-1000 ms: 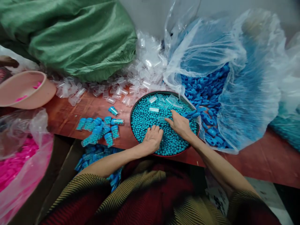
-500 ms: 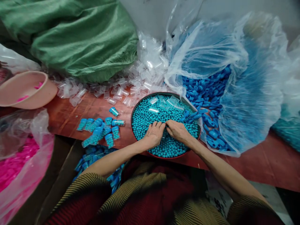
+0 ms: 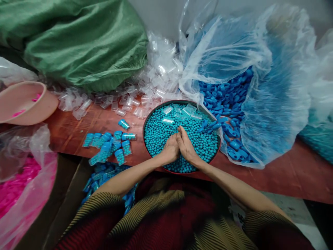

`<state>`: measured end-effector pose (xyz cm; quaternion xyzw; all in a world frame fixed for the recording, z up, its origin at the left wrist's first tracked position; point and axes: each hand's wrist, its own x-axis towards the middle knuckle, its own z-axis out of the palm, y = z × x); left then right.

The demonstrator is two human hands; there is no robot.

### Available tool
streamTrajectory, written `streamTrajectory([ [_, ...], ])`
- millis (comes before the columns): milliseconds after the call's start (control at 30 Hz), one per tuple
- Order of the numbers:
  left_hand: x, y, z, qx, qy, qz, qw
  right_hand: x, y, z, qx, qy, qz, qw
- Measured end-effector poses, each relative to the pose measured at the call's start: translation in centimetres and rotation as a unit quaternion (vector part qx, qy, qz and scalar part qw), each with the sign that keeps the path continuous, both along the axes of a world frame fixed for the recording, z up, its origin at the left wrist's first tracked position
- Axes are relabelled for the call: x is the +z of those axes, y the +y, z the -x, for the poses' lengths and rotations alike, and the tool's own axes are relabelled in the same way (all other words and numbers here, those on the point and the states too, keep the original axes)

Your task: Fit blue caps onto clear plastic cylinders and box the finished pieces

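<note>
Both hands meet over a round red-rimmed tray (image 3: 144,137) filled with small turquoise balls (image 3: 161,128). My left hand (image 3: 171,149) is closed, its fingers curled; whatever it holds is hidden. My right hand (image 3: 186,146) presses its palm side against the left, fingers stretched out and pointing away from me. On the balls near the far rim lie several clear plastic tubes (image 3: 168,120). Blue caps (image 3: 208,126) rest by the tray's right side.
Filled blue-capped tubes (image 3: 105,147) cluster left of the tray. Clear empty tubes (image 3: 158,83) are heaped behind it. A plastic bag of blue caps (image 3: 226,92) spreads at right. A pink basin (image 3: 49,104), a green sack (image 3: 91,48) and a bag of pink pieces (image 3: 23,184) stand left.
My right hand has turned from bent fingers meeting the left fingertips to a straightened palm against the left hand. My left fingers have curled in. The view has shifted slightly.
</note>
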<state>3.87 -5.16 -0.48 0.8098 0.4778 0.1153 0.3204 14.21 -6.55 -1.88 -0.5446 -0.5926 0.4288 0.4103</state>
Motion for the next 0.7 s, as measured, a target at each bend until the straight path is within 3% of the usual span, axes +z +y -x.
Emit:
streamTrajectory([
  [200, 1.8, -0.1, -0.3, 0.040, 0.199, -0.004, 0.979, 0.2, -0.2, -0.1, 0.050, -0.010, -0.038, 0.998],
  [300, 1.6, 0.0, 0.5, 0.024, 0.194, -0.019, 0.980, 0.9, 1.4, -0.9, 0.059, -0.030, -0.052, 0.996],
  [367, 1.2, 0.2, 1.2, 0.012, 0.176, -0.028, 0.984, 1.7, 3.3, -1.0, 0.054, -0.094, -0.085, 0.991],
  [467, 0.5, 0.2, 2.0, 0.014, 0.145, -0.024, 0.989, 2.4, 6.8, -0.1, 0.105, -0.272, -0.152, 0.944],
  [600, -0.5, 0.0, 2.9, 0.026, 0.076, -0.048, 0.996, 2.0, 9.7, 0.6, 0.197, -0.451, -0.156, 0.856],
  [700, -1.2, -0.1, 3.5, 0.034, 0.021, -0.090, 0.995, 2.0, 9.3, -0.6, 0.196, -0.458, -0.161, 0.852],
])
